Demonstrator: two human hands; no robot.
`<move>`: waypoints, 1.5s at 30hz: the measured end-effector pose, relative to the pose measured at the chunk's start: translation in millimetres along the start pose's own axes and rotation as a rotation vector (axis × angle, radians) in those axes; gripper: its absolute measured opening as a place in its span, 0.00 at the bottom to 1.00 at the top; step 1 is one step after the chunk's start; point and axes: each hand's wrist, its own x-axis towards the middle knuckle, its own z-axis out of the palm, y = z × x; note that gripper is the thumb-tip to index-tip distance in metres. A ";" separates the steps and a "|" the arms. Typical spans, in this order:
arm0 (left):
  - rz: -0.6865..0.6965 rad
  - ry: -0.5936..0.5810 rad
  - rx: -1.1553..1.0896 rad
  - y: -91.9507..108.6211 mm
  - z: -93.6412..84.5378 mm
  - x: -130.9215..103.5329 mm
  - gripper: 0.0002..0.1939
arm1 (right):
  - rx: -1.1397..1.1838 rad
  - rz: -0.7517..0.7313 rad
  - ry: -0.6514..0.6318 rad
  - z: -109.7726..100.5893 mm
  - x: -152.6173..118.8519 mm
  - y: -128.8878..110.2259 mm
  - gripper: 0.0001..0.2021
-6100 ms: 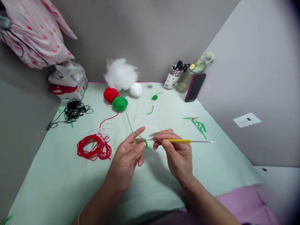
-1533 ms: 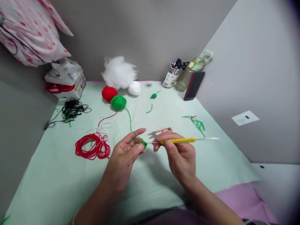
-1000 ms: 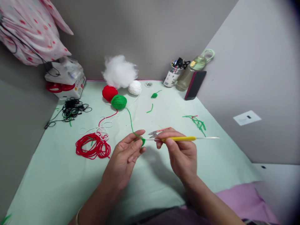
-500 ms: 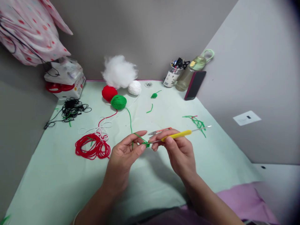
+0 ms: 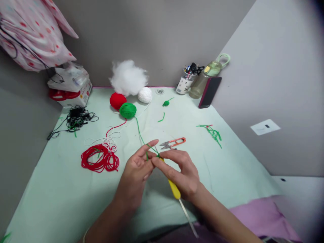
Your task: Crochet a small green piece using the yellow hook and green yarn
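Observation:
A small green crocheted piece [image 5: 158, 155] sits between my fingertips, partly hidden by them. My left hand [image 5: 136, 168] pinches it from the left, and green yarn [image 5: 139, 130] runs over its raised index finger from the green ball [image 5: 128, 110]. My right hand [image 5: 181, 170] has thumb and index finger closed at the piece. Under this hand lies the yellow handle of a crochet hook [image 5: 174, 189], its metal rear end pointing down towards me; one thin metal tip shows above the piece. Orange-handled thread snips [image 5: 174, 143] lie just beyond my right hand.
Red [image 5: 117, 101] and white [image 5: 145, 95] yarn balls stand by white stuffing [image 5: 129, 77]. A red yarn coil [image 5: 100, 158] and black cord [image 5: 79, 118] lie left. Green scraps [image 5: 214, 133] lie right, below a phone [image 5: 210, 92], bottle [image 5: 198, 86] and pen holder [image 5: 186, 81].
The crochet hook has swung from pointing right to pointing down towards me. My right hand has shifted left and lower, its fingers now at the piece, and the snips have come into full view.

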 end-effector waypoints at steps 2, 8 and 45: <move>-0.086 -0.035 -0.104 2.4 -1.9 1.9 0.21 | 0.198 0.157 0.081 -1.6 3.1 -1.4 0.15; 0.042 -0.035 0.023 0.4 -3.9 3.8 0.17 | 0.654 0.468 0.151 0.8 16.0 -0.3 0.10; 0.203 0.028 0.257 -6.5 -10.7 3.8 0.14 | 0.505 0.354 0.093 -6.7 9.1 1.7 0.11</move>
